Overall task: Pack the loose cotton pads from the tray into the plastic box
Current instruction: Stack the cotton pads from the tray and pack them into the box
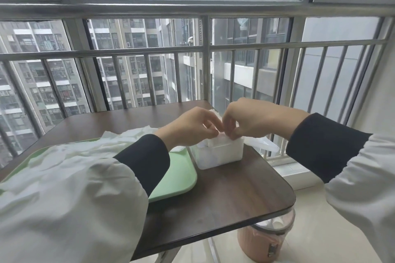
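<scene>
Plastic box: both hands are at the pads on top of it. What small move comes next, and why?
Probably push the stack of pads down into the plastic box and let go. The left hand and right hand both pinch it at the box's top, where it seems not fully seated, and more loose pads lie on the green tray.

Soft window (139, 60) daylight — sharp, edges warped

No legible text, apparently, on anything
</scene>
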Action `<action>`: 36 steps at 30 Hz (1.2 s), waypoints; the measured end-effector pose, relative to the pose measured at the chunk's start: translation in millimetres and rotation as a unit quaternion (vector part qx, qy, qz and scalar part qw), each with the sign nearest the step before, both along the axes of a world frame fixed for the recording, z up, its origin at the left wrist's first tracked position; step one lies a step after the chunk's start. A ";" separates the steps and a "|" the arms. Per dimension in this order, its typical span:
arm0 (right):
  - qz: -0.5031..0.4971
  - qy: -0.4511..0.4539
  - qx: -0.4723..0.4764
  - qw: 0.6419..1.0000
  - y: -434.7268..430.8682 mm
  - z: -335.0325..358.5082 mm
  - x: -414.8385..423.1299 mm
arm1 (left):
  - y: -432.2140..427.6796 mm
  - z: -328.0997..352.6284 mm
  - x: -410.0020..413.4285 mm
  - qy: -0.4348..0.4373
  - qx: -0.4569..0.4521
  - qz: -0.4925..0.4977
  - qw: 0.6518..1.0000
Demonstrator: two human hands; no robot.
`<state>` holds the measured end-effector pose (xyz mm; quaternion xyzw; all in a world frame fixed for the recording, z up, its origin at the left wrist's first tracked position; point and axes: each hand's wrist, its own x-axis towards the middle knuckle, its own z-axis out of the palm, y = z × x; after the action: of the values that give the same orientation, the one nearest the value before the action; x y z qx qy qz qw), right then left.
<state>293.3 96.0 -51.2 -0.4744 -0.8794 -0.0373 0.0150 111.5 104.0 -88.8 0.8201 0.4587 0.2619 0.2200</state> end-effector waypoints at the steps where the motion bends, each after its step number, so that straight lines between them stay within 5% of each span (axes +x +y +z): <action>1: 0.003 0.002 -0.007 1.000 -1.5 1.8 -0.4 | -3.0 1.2 -1.9 -0.007 0.003 0.003 1.000; 13: 0.050 0.191 -0.022 0.980 -17.3 8.0 -82.6 | -36.1 14.4 -98.0 0.002 -0.010 0.118 0.993; 19: -0.004 0.013 0.022 1.000 -7.6 -23.4 -147.2 | -39.6 8.8 -136.6 -0.029 0.005 0.193 0.981; 25: -0.061 -0.221 0.080 0.970 -14.7 -33.7 -179.2 | -41.6 5.3 -145.2 -0.084 0.007 0.200 0.976; 36: 0.000 -0.005 0.008 1.000 -11.5 -45.8 -175.8 | -40.9 -9.3 -158.3 -0.156 0.027 0.210 0.965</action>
<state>117.5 84.4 -97.0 -0.4744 -0.8789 -0.0470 0.0141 -46.9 63.0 -98.1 0.6599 0.5731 0.4398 0.2066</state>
